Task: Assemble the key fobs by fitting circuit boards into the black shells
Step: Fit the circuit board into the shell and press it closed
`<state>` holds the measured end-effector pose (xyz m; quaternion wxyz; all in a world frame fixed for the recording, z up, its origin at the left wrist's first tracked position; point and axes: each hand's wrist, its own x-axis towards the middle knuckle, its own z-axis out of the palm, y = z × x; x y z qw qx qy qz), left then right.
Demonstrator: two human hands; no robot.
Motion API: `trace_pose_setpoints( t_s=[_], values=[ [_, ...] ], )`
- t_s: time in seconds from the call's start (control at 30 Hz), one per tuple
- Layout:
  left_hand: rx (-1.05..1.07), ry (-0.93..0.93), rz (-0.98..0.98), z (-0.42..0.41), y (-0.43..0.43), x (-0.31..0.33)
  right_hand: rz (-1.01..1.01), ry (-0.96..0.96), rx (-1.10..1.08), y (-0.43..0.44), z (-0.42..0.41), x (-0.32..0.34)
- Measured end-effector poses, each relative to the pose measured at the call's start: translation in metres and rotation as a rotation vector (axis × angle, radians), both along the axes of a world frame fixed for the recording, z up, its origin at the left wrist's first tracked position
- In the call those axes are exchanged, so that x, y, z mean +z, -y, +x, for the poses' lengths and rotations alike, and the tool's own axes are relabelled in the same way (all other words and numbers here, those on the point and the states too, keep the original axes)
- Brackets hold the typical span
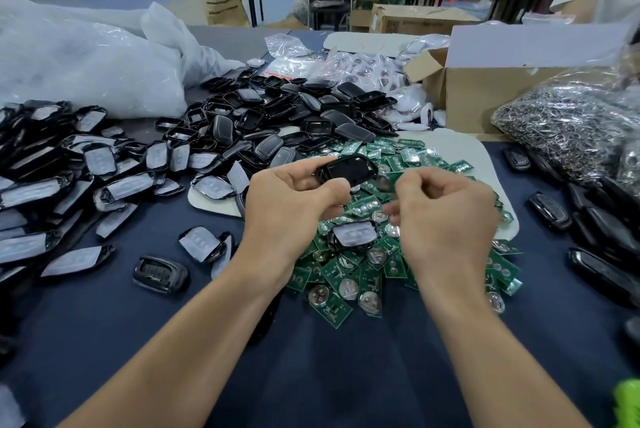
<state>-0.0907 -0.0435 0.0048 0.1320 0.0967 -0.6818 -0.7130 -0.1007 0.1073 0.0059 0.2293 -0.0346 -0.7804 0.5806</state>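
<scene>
Warehouse room; a dark blue cloth surface (pixel 311 375) carries a heap of empty shells (pixel 277 116) and a pile of green circuit boards (pixel 363 275). The left hand (pixel 291 199) grips one black shell (pixel 346 169) above the boards. The right hand (pixel 446 216) is curled just beside the shell's end; blur hides whether it pinches a board. Step in hand: probably board insertion. The next move likely requires aligning a board with the cavity and pressing it flat.

Bright, even light left only faint shadows. Glare glinted on the clear plastic bag (pixel 86 60) far left. The right hand (pixel 446 219) was motion-blurred, and the edges bowed with wide-angle distortion.
</scene>
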Motion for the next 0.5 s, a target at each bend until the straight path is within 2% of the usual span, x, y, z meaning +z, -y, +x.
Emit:
trace_pose_setpoints(
  t_s=[0.07, 0.13, 0.2, 0.37, 0.43, 0.5],
  values=[
    [0.027, -0.004, 0.052, 0.001, -0.004, 0.001, 0.119, -0.075, 0.039, 0.006, 0.004, -0.002],
    [0.05, -0.005, 0.102, 0.001, -0.008, 0.002, 0.142, -0.106, 0.078, 0.014, 0.008, -0.004],
    [0.045, -0.014, 0.168, 0.001, -0.011, 0.004, 0.053, -0.052, 0.136, 0.021, 0.011, -0.006],
    [0.005, -0.024, 0.342, 0.001, -0.008, 0.006, -0.319, 0.132, 0.293, 0.023, 0.006, -0.005],
    [-0.031, -0.021, 0.362, 0.002, -0.008, 0.006, -0.348, 0.148, 0.28, 0.019, 0.005, -0.004],
    [-0.046, -0.02, 0.328, 0.002, -0.009, 0.005, -0.269, 0.137, 0.252, 0.017, 0.004, -0.004]
  ],
)
